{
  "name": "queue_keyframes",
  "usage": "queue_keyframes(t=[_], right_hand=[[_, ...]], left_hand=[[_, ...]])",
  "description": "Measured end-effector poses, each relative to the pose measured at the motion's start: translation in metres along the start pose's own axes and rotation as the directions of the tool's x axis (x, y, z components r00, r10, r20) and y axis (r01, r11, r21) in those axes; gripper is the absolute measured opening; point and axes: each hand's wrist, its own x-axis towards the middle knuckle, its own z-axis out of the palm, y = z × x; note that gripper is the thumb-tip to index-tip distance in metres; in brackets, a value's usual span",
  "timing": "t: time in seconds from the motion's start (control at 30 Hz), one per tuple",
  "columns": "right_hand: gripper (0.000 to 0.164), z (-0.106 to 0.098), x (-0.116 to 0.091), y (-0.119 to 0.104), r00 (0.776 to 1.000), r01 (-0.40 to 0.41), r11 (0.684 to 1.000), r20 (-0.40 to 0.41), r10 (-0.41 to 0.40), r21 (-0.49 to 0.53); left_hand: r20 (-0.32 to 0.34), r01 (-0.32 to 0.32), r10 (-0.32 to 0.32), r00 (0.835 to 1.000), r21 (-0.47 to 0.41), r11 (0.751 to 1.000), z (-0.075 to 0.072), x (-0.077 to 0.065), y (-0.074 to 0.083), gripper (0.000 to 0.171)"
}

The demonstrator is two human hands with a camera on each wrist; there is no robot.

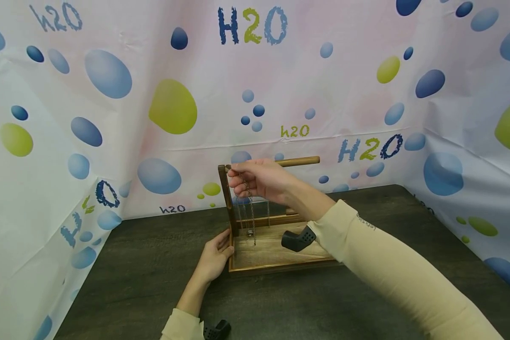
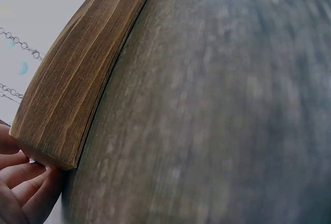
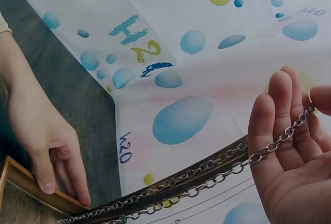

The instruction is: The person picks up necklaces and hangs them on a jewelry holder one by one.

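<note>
My right hand is raised at the left end of a wooden jewelry stand's bar. Between thumb and finger it pinches a silver chain necklace, whose links drape across the fingers and hang in two strands. In the head view the chain hangs over the stand's tray base, close to a small pendant. My left hand rests against the left side of the base, fingers extended along the outer wall. The left wrist view shows its fingertips at the corner of the brown wood.
Thinner chains hang behind the right hand. The stand's upright post rises at the left of the base. A dark wood-grain table lies beneath, backed by a white sheet printed with blue and green spots.
</note>
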Motion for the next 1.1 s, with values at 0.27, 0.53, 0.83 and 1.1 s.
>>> queue_keyframes(t=[0.27,0.53,0.83,1.1], right_hand=[[0.025,-0.007,-0.001,-0.005,1.000,0.006,1.000,-0.017,-0.006,-0.002],[0.028,-0.016,-0.004,-0.007,0.999,0.005,1.000,-0.053,-0.004,0.020],[0.026,-0.028,-0.008,-0.010,0.997,-0.003,0.999,-0.071,0.006,0.043],[0.025,-0.043,-0.011,-0.008,0.994,0.005,0.999,-0.111,0.001,0.050]], left_hand=[[0.000,-0.008,0.008,1.000,-0.004,1.000,0.001,-0.001,0.001,0.055],[0.000,-0.011,0.011,1.000,-0.008,1.000,0.001,-0.001,0.002,0.055],[-0.005,0.007,-0.008,1.000,-0.012,1.000,0.001,-0.001,0.002,0.055],[-0.007,0.001,-0.001,1.000,-0.017,1.000,0.001,0.000,0.001,0.055]])
